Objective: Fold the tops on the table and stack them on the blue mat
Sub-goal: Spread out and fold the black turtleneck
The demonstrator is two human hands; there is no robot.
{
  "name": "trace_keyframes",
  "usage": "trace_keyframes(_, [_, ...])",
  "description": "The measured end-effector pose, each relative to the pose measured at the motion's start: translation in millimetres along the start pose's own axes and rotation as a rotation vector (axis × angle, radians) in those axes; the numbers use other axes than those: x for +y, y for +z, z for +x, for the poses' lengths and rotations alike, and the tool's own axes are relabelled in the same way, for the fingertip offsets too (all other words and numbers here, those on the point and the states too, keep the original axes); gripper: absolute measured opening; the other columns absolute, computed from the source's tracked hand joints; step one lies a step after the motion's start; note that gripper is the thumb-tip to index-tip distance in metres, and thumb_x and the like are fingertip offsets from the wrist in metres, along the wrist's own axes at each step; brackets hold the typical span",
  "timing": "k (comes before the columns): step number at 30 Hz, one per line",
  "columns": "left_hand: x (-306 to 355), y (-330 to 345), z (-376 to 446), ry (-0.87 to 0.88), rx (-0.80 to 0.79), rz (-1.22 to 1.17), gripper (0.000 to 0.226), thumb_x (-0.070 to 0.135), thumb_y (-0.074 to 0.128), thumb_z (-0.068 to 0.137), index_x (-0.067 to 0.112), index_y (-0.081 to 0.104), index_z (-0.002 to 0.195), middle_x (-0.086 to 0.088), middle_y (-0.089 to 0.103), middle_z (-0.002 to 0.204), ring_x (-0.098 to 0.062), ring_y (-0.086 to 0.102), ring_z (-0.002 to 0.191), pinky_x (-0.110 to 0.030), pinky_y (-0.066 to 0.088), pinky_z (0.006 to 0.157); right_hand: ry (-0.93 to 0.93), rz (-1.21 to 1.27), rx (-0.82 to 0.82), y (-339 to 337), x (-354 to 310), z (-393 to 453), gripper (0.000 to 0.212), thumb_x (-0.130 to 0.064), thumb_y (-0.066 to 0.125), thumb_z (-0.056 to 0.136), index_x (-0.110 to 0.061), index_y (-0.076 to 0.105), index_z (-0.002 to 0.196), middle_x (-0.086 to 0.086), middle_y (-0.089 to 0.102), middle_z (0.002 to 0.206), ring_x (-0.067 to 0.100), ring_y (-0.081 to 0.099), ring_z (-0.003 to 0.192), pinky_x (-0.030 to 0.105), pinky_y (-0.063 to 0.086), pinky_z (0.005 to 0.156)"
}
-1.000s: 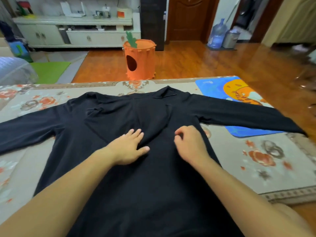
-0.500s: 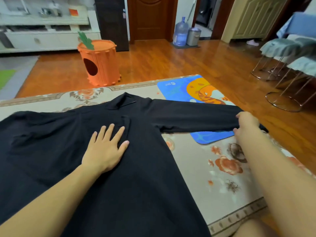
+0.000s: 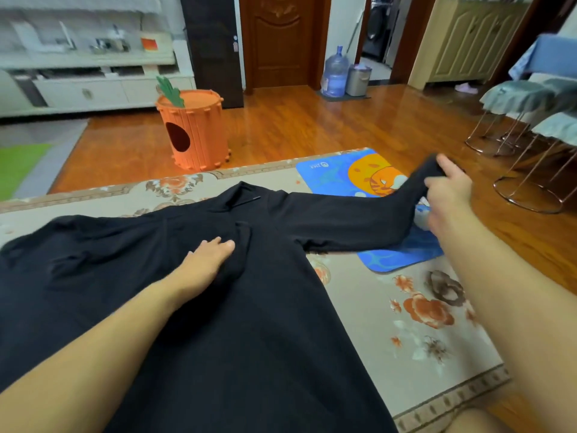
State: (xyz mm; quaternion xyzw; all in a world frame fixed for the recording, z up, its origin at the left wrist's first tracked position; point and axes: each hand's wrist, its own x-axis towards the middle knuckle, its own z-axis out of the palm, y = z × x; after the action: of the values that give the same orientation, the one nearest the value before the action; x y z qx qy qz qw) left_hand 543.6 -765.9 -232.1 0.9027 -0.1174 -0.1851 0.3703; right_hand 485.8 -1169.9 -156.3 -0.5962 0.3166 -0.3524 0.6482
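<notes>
A black top (image 3: 218,307) lies spread on the bench (image 3: 406,323), its right sleeve draped across the blue mat (image 3: 327,173). The left hand (image 3: 206,260) presses flat on the chest, fingers straight; the right hand (image 3: 449,189) pinches the raised cuff above the mat. Folding well likely means anchoring the chest while carrying the sleeve straight across, without dragging the body off square.

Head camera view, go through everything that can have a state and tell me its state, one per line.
Black long-sleeved top: spread flat, unfolded, right sleeve lifted.
Right hand: pinching the sleeve's cuff.
Left hand: pressing flat on the top's chest.
Blue cartoon-print mat: partly under the sleeve, no folded tops on it.
Brown wooden door: closed.
</notes>
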Motion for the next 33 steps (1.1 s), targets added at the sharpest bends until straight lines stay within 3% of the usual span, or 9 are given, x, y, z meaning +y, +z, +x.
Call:
trace_keyframes(3, [8.8,-49.0,-33.4,-0.067,0.136,-0.784,0.028,0.042,0.050,0.102,0.026,0.069,0.115,0.001,0.063,0.136,-0.010,0.062,0.122,-0.033,0.041,0.107,-0.455,-0.250,-0.340,51.5,-42.3,-64.9,0.065,0.011,0.049,0.086,-0.013,0.051,0.146,-0.002,0.055,0.141,0.002,0.056,0.118,0.012,0.045,0.097])
trace_keyframes(6, [-14.6,-98.9,-79.3,-0.127,0.122,-1.241,0.059,0.055,0.045,0.100,0.010,0.056,0.137,-0.020,0.063,0.135,-0.040,0.063,0.122,-0.060,0.044,0.105,-0.816,-0.411,-0.820,96.2,-34.2,-160.3,0.061,0.007,0.052,0.084,-0.010,0.054,0.143,0.006,0.059,0.137,0.005,0.051,0.123,0.013,0.033,0.110])
trace_keyframes(9, [-43.5,-116.2,-131.7,-0.265,0.071,-1.313,0.070,0.065,0.041,0.098,0.008,0.056,0.137,-0.025,0.068,0.124,-0.039,0.072,0.105,-0.054,0.059,0.082,-1.006,-0.598,-1.378,97.5,15.6,-247.0,0.049,0.003,0.056,0.086,-0.016,0.069,0.129,0.004,0.061,0.138,0.015,0.054,0.127,0.024,0.036,0.113])
trace_keyframes(11, [-63.4,-110.2,-156.3,-0.444,0.073,-1.213,0.067,0.063,0.042,0.098,0.008,0.062,0.130,-0.025,0.074,0.107,-0.036,0.076,0.085,-0.042,0.062,0.058,-1.020,-0.722,-1.511,81.9,46.0,-263.6,0.037,-0.005,0.056,0.088,-0.020,0.075,0.116,-0.004,0.063,0.136,0.012,0.056,0.124,0.026,0.040,0.110])
trace_keyframes(15, [-85.5,-90.4,-174.5,-0.584,0.022,-0.969,0.044,0.036,0.063,0.092,0.010,0.069,0.126,-0.020,0.072,0.119,-0.034,0.074,0.094,-0.044,0.061,0.079,-0.723,-0.771,-0.901,79.7,67.5,-219.1,0.030,-0.010,0.053,0.084,-0.023,0.076,0.098,-0.006,0.072,0.108,0.013,0.064,0.104,0.039,0.049,0.099])
trace_keyframes(18, [-77.6,-81.6,-175.2,-0.548,0.008,-0.769,0.024,0.016,0.065,0.095,0.006,0.070,0.116,-0.018,0.075,0.110,-0.030,0.076,0.089,-0.041,0.058,0.085,-0.444,-0.986,-0.536,93.8,62.1,-162.6,0.032,-0.009,0.051,0.090,-0.018,0.071,0.112,0.003,0.069,0.120,0.027,0.060,0.114,0.036,0.045,0.096])
trace_keyframes(25, [-70.5,-97.9,-175.6,-0.467,0.066,-0.901,0.022,0.000,0.061,0.095,0.013,0.069,0.110,-0.013,0.077,0.104,-0.023,0.076,0.081,-0.035,0.064,0.068,-0.118,-1.173,-0.672,140.7,87.6,-108.3,0.050,-0.038,0.043,0.100,-0.014,0.047,0.144,0.012,0.049,0.147,0.036,0.048,0.131,0.042,0.041,0.102])
trace_keyframes(29, [-115.1,-100.9,-179.3,-0.502,0.015,-0.105,0.026,0.007,0.068,0.092,0.018,0.065,0.116,-0.007,0.076,0.100,-0.026,0.075,0.086,-0.047,0.063,0.077,-0.109,-1.243,-0.676,158.6,97.0,-97.1,0.048,-0.043,0.050,0.095,-0.012,0.055,0.132,0.013,0.059,0.132,0.038,0.056,0.117,0.040,0.047,0.093])
trace_keyframes(33, [-130.4,-99.0,-162.7,-0.486,-0.039,0.417,0.032,0.025,0.064,0.092,0.026,0.054,0.122,0.004,0.063,0.118,-0.018,0.062,0.102,-0.034,0.053,0.084,-0.109,-1.187,-0.678,174.2,97.8,-81.7,0.028,-0.039,0.044,0.100,-0.014,0.056,0.095,0.011,0.056,0.099,0.034,0.055,0.093,0.035,0.041,0.072])
